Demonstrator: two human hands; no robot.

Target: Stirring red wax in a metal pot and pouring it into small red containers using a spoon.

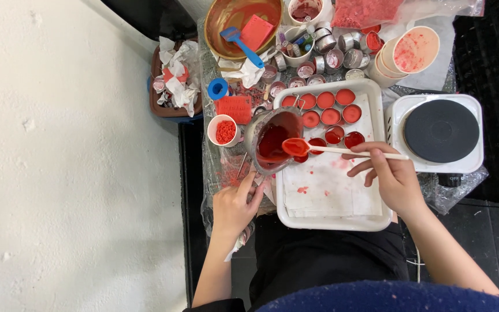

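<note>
Left hand has its grip closed on the handle of a tilted metal pot holding red liquid wax, held at the left edge of the white tray. Right hand pinches a white-handled spoon, its red-coated bowl at the pot's rim, over small round tins already filled red. Risks: pot tipped too far floods past the tins onto the paper lining, already spotted with red; spoon drips between tins; an elbow bumps the hotplate just beside the tray; the paper cup of red bits near the pot gets knocked.
</note>
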